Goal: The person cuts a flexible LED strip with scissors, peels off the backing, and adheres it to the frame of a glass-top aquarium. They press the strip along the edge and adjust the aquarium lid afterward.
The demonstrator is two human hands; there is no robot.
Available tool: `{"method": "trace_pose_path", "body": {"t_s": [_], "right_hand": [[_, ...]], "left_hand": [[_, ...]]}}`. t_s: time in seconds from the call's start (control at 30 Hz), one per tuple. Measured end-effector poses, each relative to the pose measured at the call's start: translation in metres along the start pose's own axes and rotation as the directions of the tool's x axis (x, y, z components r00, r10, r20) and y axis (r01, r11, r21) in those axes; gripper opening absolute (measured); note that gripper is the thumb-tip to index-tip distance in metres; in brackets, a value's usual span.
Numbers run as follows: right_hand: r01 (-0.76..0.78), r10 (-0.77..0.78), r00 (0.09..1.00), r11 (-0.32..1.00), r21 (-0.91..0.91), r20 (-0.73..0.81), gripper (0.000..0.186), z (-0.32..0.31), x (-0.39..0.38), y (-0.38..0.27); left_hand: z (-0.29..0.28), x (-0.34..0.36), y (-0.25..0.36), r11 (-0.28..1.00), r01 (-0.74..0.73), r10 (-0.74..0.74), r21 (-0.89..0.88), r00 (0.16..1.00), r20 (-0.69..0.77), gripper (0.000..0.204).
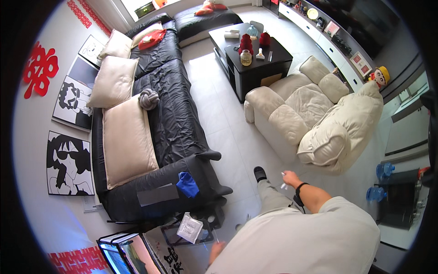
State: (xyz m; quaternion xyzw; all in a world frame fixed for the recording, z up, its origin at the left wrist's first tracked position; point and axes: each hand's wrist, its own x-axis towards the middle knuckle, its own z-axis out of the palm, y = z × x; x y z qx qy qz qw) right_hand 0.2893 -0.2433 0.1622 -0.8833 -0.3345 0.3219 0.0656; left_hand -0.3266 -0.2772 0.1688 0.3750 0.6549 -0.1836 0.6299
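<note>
My right hand (290, 178) is out in front of me over the tiled floor, its fingers closed round a small white object (284, 186) whose kind I cannot make out. A black band circles that wrist. Low in the view, my left hand (217, 250) shows only in part beside my body; its fingers are too hidden to read. Just beyond it, a white plastic-wrapped packet (190, 228) rests on a small dark-framed stand. A slipper (259, 173) is on my foot, below and left of the right hand.
A black-covered sofa (175, 109) with beige cushions runs along the left wall, a blue cloth (187, 184) on its near end. A cream armchair (315, 107) stands ahead right, beyond it a dark coffee table (269, 59). Large blue water bottles (377, 194) are at the right.
</note>
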Motion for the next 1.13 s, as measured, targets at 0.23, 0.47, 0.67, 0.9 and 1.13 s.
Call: {"method": "trace_pose_path", "body": {"t_s": [0.23, 0.47, 0.67, 0.9, 1.13], "right_hand": [[0.092, -0.152, 0.977, 0.931, 0.352, 0.147, 0.025, -0.125, 0.167, -0.116], [0.333, -0.392, 0.914, 0.873, 0.355, 0.108, 0.039, -0.159, 0.298, -0.256], [0.224, -0.309, 0.920, 0.920, 0.323, 0.241, 0.062, -0.206, 0.365, -0.375], [0.026, -0.088, 0.994, 0.783, 0.622, 0.070, 0.057, -0.315, 0.464, -0.464], [-0.193, -0.043, 0.971, 0.445, 0.875, 0.236, 0.045, -0.372, 0.593, -0.538]], "left_hand": [[-0.036, 0.006, 0.278, 0.869, -0.378, 0.264, -0.321, 0.901, -0.345, 0.047], [-0.097, 0.023, 0.431, 0.881, -0.364, 0.247, -0.303, 0.899, -0.361, 0.041], [-0.177, 0.115, 0.513, 0.769, -0.159, 0.045, -0.619, 0.980, -0.195, 0.036], [-0.352, 0.186, 0.733, 0.840, -0.180, 0.156, -0.511, 0.984, -0.090, 0.025], [-0.512, 0.224, 1.003, 0.873, -0.403, 0.275, -0.274, 0.872, -0.406, 0.030]]}}
